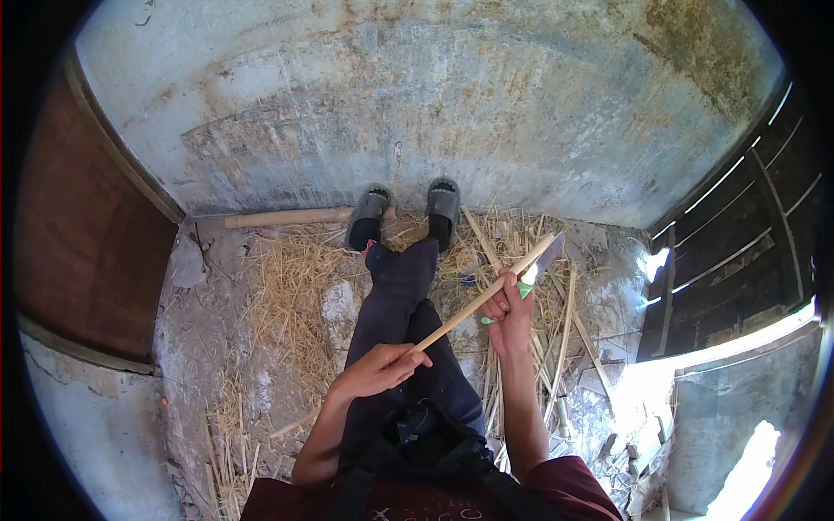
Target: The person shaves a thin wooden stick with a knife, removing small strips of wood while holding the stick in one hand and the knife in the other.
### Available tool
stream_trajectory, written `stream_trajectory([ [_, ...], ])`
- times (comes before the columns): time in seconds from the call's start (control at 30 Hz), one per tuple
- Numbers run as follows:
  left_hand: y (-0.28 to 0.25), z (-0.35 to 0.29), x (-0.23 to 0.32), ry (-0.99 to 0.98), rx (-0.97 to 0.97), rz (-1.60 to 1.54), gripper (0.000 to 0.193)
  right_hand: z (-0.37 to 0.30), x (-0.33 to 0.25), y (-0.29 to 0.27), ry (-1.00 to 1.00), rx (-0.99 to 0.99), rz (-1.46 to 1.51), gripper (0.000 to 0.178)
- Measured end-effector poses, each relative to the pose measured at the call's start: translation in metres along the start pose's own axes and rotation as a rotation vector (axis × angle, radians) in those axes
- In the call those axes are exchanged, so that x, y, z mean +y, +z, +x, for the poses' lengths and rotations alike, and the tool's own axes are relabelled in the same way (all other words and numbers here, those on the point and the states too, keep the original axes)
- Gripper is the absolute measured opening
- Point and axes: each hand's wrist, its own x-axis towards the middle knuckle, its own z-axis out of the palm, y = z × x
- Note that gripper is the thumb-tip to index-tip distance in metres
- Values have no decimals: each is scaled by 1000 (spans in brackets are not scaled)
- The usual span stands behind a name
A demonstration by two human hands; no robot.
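A pale bamboo strip (464,313) slants across my lap, its far end up to the right and its near end passing under my left hand. My left hand (382,368) is closed round the lower part of the strip. Further up, my right hand (508,308) grips a knife (540,263) by its green handle, with the blade pointing away and to the right. The blade lies right alongside the strip's far end; whether its edge touches the wood I cannot tell. My right thumb rests near the strip.
Thin shavings (295,286) litter the floor round my legs. Several split strips (565,339) lie to the right. A bamboo pole (287,218) rests along the foot of the stained wall (417,104). Brown panel (91,226) at left, dark slatted boards (738,243) at right.
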Motion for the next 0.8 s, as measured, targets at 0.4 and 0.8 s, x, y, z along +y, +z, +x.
stream_trajectory([
  [0.4, -3, 1, -39, 169, 150, 80, 35, 3, -47, 20, -161, -54, 95, 27],
  [0.8, -5, -20, -5, -10, 161, -265, 24, -5, -50, 12, -304, 16, -504, 49],
])
